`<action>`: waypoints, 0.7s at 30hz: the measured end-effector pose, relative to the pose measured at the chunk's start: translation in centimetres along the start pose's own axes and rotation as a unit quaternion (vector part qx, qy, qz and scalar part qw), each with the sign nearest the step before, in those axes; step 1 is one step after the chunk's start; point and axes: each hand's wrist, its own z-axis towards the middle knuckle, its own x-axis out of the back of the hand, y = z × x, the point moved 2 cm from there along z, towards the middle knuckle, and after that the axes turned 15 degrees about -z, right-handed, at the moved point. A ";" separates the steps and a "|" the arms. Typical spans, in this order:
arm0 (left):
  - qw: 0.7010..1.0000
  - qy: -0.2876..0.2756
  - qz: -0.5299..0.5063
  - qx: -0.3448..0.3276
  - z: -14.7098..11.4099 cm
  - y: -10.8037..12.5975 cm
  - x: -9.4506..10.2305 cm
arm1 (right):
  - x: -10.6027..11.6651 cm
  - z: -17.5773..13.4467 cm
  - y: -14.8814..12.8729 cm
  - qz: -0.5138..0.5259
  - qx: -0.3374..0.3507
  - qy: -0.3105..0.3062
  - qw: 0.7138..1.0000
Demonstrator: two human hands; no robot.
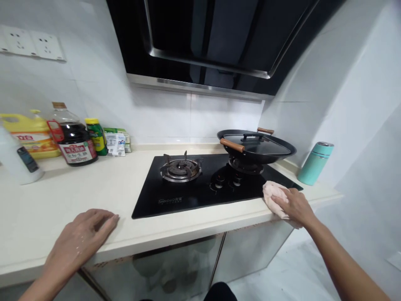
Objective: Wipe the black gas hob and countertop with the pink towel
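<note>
My right hand (294, 204) grips a pale pink cloth (272, 193), pressed at the front right corner of the black gas stove (191, 197) and the counter edge. On the cream counter (125, 175), left of the stove, rests my left hand (82, 232). It holds nothing; its fingers are loosely bent, with the thumb apart, and wet spots show on its back. A black wok (272, 156) with wooden handles sits on the right burner under a glass lid (253, 143). The left burner (181, 168) is bare. Two knobs (219, 181) lie between the burners.
A teal flask (315, 164) stands right of the stove. At the back left are a dark sauce bottle (73, 138), a yellow jug (34, 133), a white bottle (19, 159), a green container (97, 138) and packets (115, 143). The range hood (200, 46) hangs low above.
</note>
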 end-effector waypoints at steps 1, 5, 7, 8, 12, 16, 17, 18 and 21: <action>1.000 -0.003 -0.001 0.000 0.0 -0.1 -0.1 | -0.2 1.0 -0.5 -0.025 0.000 -0.007 1.000; 1.000 0.002 -0.001 -0.004 0.1 -0.5 -0.2 | -0.5 4.8 -4.8 -0.080 0.018 -0.038 0.996; 1.000 0.008 0.004 0.001 0.1 -0.5 -0.1 | -0.5 6.8 -7.0 -0.064 0.037 -0.058 0.996; 1.000 0.010 0.006 0.005 0.1 -0.4 -0.1 | -0.6 7.7 -8.0 -0.052 0.047 -0.067 0.995; 1.000 0.009 0.005 0.017 0.1 -0.2 0.0 | -1.0 10.8 -10.5 -0.029 0.047 -0.078 0.995; 1.000 0.019 0.002 0.007 0.0 -0.1 0.0 | -0.8 10.8 -12.0 -0.035 0.017 -0.064 0.997; 1.000 0.021 0.000 0.002 -0.1 -0.1 -0.1 | -0.6 10.1 -12.2 -0.038 0.014 -0.058 0.998; 1.000 0.021 -0.003 -0.003 -0.1 -0.1 -0.1 | -0.3 9.2 -12.4 -0.041 0.015 -0.051 0.998; 1.000 0.021 -0.009 -0.014 -0.3 -0.1 -0.3 | 0.5 5.6 -12.3 -0.055 0.030 -0.030 0.998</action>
